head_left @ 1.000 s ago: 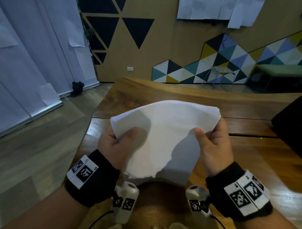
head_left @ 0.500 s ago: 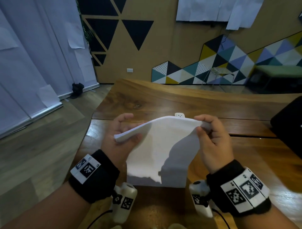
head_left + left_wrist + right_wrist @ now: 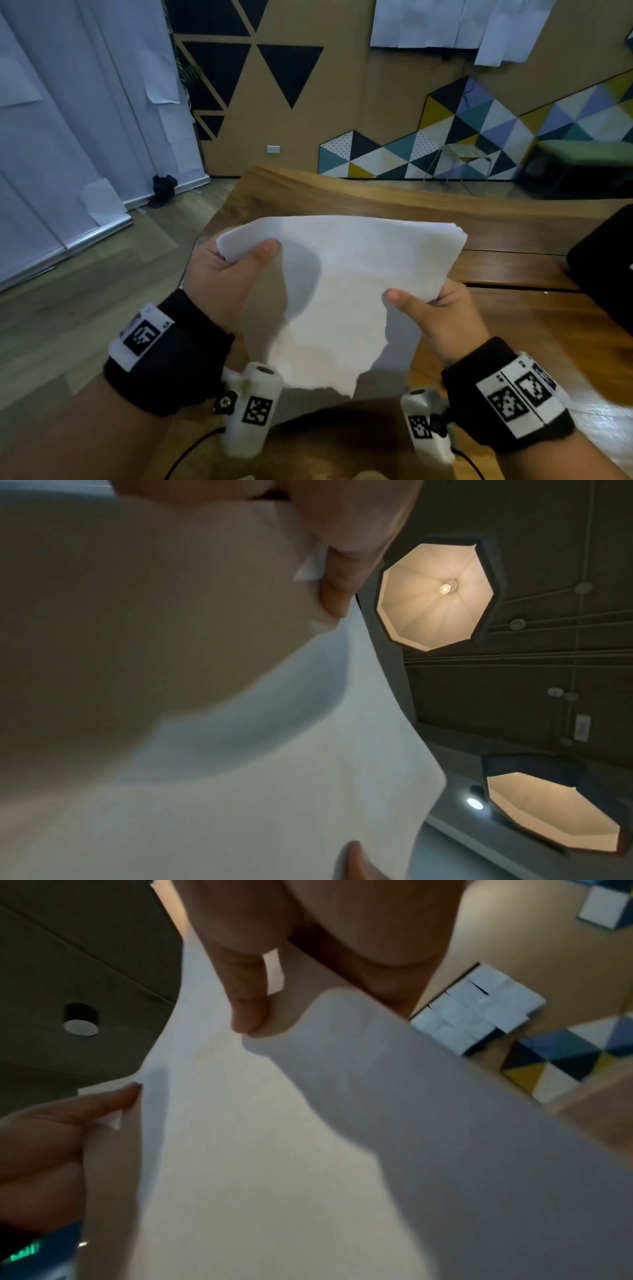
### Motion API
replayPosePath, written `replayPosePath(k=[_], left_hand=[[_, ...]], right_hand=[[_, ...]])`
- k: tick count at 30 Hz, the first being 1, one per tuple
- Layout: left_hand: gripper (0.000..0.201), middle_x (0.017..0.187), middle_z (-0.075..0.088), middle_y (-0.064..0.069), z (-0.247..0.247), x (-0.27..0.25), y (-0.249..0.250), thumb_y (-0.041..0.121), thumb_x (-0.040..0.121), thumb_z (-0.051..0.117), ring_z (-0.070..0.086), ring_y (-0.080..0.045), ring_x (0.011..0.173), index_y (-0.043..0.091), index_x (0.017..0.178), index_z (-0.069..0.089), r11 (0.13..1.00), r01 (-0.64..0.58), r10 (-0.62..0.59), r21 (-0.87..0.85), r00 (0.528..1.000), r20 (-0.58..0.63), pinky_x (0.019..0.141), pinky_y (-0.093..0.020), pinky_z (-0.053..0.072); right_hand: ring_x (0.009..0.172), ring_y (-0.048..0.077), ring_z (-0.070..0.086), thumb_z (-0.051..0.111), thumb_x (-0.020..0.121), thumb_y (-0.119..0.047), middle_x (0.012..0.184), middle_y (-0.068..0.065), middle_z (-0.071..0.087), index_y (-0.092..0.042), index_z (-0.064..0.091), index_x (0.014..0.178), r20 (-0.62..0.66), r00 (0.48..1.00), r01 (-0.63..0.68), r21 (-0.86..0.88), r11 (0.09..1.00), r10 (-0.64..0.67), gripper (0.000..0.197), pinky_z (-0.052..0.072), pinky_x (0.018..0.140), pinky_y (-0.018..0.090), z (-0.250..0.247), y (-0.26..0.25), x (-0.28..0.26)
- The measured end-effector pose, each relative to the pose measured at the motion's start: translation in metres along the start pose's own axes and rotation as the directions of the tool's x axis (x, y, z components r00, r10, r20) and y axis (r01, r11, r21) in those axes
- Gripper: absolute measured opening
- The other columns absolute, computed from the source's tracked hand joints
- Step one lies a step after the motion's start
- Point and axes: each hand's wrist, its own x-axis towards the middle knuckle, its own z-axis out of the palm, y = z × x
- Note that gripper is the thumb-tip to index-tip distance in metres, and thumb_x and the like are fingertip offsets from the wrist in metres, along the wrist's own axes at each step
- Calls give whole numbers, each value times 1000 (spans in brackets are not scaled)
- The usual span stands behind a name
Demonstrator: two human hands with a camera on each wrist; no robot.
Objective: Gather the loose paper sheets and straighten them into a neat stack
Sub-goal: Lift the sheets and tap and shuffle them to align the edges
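Observation:
A bundle of white paper sheets [image 3: 346,294] is held up in the air above the wooden table [image 3: 394,202]. My left hand [image 3: 236,270] grips the bundle's upper left corner, thumb on the near face. My right hand [image 3: 428,308] grips its right edge lower down, thumb on the near face too. The sheets sag between the hands and their lower edge is ragged and uneven. Both wrist views are filled by the paper [image 3: 240,750] [image 3: 274,1150] with a thumb pressed on it; the fingers behind it are hidden.
A dark object [image 3: 606,263] lies at the table's right edge. The table's left edge [image 3: 219,209] drops to wooden floor. A patterned wall with pinned white sheets [image 3: 455,24] stands beyond the table, with a green bench [image 3: 589,154] to the right.
Half a second ago the bundle stood lower, tipped forward with its bottom edge on the table. It has now been lifted and tilted back toward me, and my right hand grips lower on its edge.

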Motion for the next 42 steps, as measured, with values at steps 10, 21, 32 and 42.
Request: replayPosePath(k=[10,21,32,42], left_hand=[[30,36,58,24,11,-27,-34,11,78,68,56,10,39,28,56,58,978,55,-43,201,997,-62,40,-4,42],[30,61,71,20,13,-21,-47,43,54,73,66,6,60,29,79,65,960,57,-32,276,995,-94,55,-20,52],[17,46,65,25,11,-19,-46,24,75,71,62,-1,53,26,61,62,939,84,-60,333,995,-83,56,-26,50],[26,50,61,20,21,-20,-37,45,69,62,57,-2,55,26,52,59,807,-229,77,544,955,287,51,-13,43]], right_hand=[[76,17,66,69,80,-7,71,-5,72,-19,69,72,-300,945,137,1,991,-130,15,52,67,35,19,2,1],[94,5,56,60,80,-17,99,-21,55,-61,37,117,-248,860,368,-305,878,-447,62,55,80,37,23,-6,3],[122,1,36,49,82,-34,130,-6,46,-33,48,131,-77,924,141,-842,521,-374,49,39,104,47,10,-30,14],[61,8,53,46,84,-41,61,-15,50,-31,56,70,277,879,429,-814,392,-387,19,47,66,34,28,-57,5]])
